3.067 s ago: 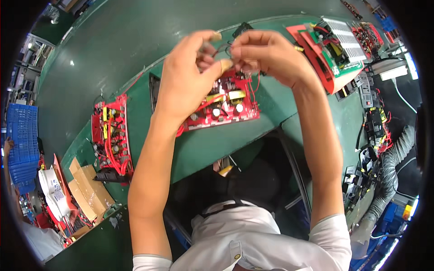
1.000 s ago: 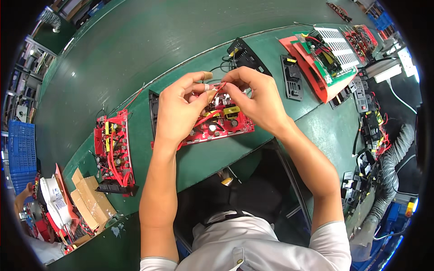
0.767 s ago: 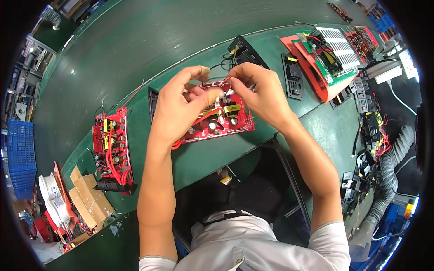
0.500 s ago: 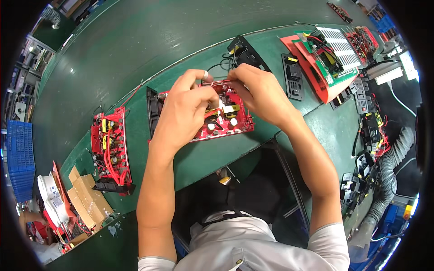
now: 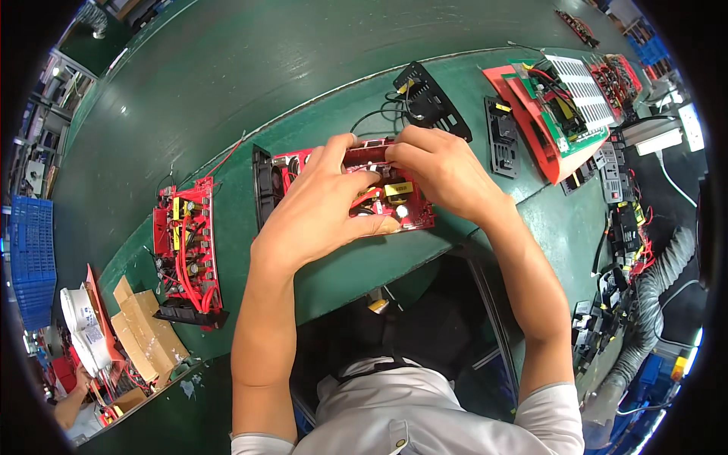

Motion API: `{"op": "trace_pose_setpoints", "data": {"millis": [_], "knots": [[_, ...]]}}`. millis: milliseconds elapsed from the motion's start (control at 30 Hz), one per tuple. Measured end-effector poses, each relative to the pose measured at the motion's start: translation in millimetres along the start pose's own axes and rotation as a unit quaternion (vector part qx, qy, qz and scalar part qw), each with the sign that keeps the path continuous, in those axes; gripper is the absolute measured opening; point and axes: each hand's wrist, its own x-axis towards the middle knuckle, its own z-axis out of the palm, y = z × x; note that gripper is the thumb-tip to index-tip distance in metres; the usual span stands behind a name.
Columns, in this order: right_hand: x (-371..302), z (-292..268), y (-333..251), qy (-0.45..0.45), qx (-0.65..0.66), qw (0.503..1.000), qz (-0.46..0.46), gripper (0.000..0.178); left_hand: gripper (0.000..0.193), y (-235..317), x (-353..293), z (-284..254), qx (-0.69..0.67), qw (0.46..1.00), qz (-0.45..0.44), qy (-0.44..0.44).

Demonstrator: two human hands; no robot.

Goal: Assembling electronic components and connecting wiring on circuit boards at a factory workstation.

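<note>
A red circuit board (image 5: 413, 211) with a yellow-wrapped transformer, white-topped capacitors and red wires lies on the green bench in front of me. My left hand (image 5: 315, 196) spans it, the thumb on the near edge and the fingers reaching the far side. At the far right edge, my right hand (image 5: 447, 167) has its fingers curled onto the board; its thumb is mostly hidden. A black end panel (image 5: 263, 186) stands at the board's left end. Just beyond my right hand is a black slotted panel (image 5: 432, 102) with a dark cable.
Another red circuit board (image 5: 186, 254) lies to the left, near a torn cardboard box (image 5: 148, 334). On the right are a black plate (image 5: 500, 136), green boards in an orange-red sheet (image 5: 523, 114) and a grey flexible duct (image 5: 656, 288). Another person's hand (image 5: 72, 398) shows at lower left.
My left hand has opened wider, its thumb coming down to the board's near edge. The right hand's fingers have shifted slightly nearer me. The view has moved a little.
</note>
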Motion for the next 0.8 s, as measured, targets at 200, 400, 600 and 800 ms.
{"op": "trace_pose_setpoints", "data": {"millis": [200,400,600,800], "knots": [[-5,9,4,0.028,-0.012,0.999,-0.025,0.023,0.060,-1,1,3,0.022,0.999,-0.029,-0.017],[-7,10,4,0.032,-0.031,0.999,-0.030,0.026,0.058,-2,2,5,0.048,0.998,-0.020,-0.017],[-10,13,6,0.043,-0.035,0.998,-0.038,0.029,0.057,-2,2,5,0.045,0.999,-0.020,-0.010],[-12,14,7,0.053,-0.040,0.996,-0.051,0.029,0.056,-4,2,7,0.052,0.999,-0.013,-0.009]]}}
